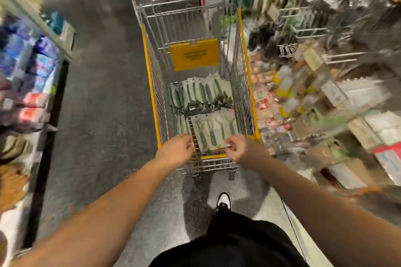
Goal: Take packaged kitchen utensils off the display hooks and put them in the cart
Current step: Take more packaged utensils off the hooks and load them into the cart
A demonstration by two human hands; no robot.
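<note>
Holding utensil pack (213, 134) w/ both hands (176, 150) (244, 148); over cart (152, 84).

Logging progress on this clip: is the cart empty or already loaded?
Loaded. Packaged utensils already lie across the cart floor, and both hands, left hand and right hand, hold another bundle.

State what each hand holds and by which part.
Both hands hold one fanned batch of clear-packaged green-handled utensils over the yellow-rimmed wire cart: left hand at its near left edge, right hand pinching its near right corner.
</note>
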